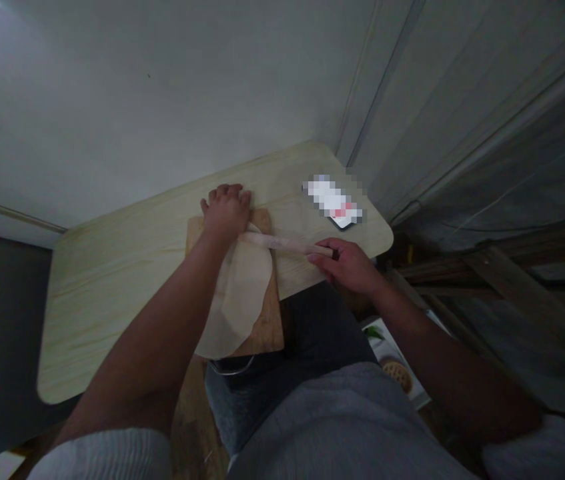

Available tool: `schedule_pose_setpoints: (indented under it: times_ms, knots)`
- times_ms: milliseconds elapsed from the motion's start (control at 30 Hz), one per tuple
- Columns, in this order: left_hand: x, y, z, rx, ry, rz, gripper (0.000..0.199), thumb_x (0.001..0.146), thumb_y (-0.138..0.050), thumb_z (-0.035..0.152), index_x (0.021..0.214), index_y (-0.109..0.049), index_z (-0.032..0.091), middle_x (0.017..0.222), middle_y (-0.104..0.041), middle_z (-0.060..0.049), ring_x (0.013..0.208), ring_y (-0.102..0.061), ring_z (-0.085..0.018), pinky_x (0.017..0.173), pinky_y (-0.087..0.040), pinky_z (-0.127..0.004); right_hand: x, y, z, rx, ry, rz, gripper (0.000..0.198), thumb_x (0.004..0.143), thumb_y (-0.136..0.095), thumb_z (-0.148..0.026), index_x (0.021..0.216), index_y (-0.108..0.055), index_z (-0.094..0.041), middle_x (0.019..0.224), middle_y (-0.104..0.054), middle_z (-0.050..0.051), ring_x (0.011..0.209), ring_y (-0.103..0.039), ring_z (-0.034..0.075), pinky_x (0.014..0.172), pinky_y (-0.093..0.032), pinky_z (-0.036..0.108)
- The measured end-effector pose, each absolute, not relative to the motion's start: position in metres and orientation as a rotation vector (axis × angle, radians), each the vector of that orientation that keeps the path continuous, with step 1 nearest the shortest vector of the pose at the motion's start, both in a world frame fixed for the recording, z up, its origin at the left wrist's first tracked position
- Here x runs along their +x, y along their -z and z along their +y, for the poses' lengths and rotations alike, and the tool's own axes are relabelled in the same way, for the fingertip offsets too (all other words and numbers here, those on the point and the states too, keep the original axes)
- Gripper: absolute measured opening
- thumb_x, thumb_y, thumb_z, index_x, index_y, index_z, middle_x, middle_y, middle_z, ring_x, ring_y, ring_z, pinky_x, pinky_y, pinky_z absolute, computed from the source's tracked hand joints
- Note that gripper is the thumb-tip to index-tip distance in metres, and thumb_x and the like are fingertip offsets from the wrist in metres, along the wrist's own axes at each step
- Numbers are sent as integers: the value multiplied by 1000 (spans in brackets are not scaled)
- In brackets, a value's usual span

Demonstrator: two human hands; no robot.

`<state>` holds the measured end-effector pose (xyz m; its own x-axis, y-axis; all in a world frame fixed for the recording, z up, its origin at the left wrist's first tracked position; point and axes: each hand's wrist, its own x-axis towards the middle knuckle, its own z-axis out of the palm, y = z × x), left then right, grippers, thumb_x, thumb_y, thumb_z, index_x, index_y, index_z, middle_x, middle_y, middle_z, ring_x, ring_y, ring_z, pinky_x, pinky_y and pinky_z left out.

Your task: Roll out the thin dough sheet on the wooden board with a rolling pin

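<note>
A sheet of rolled dough (245, 290) lies on a wooden cutting board (268, 327), and its near edge hangs over the board's near left corner. Across the far part of the dough runs a thin wooden rolling pin (287, 245), sticking out to the right beyond the board. My right hand (345, 263) is closed around the pin's right end. At the board's far end my left hand (227, 210) rests palm down with its fingers apart, and its palm and wrist hide the pin's left end. Whether it touches the pin cannot be seen.
The pale wood-grain table (112, 280) stands against a light wall. A phone with a lit, blurred screen (333, 201) lies at its right end. Below on the right, a white tray or surface (415, 393) holds a round woven-looking item (396, 375) and something green (373, 332).
</note>
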<state>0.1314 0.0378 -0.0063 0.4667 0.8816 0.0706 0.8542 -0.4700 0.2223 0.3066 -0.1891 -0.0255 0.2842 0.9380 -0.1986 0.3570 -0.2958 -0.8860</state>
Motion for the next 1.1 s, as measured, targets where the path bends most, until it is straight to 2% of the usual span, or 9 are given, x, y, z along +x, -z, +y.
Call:
schedule_pose_setpoints:
  times_ms: [200,500,767,1100]
  knots:
    - [142,8,46,2558,-277,1564,51,99,-26,49,131,-58,26,140,-56,-14,132,-46,-36,109,-33,-61,306,29,-187,-1755,-1037,-1069,42,86,-64,-62,95,-66,-21,60,-63,-1,44,-57,14,44,-45,26]
    - [138,7,40,2548,-448,1567,57,101,-17,49,127,-59,20,134,-59,-17,128,-49,-34,106,-36,-50,305,30,-186,-1713,-1031,-1038,38,87,-65,-57,98,-65,-20,61,-62,-2,42,-56,12,39,-43,23]
    - [112,13,15,2534,-522,1581,56,102,-16,45,122,-63,20,132,-62,-12,126,-51,-28,107,-38,-42,306,37,-186,-1632,-1005,-1051,35,85,-68,-52,99,-63,-21,63,-61,-3,41,-55,12,38,-43,24]
    - [105,3,-9,2604,-643,1501,43,102,-31,46,126,-60,26,135,-60,-9,128,-50,-28,112,-31,-46,308,40,-183,-1593,-994,-1056,33,85,-69,-48,100,-60,-20,56,-56,-7,38,-52,11,36,-41,22]
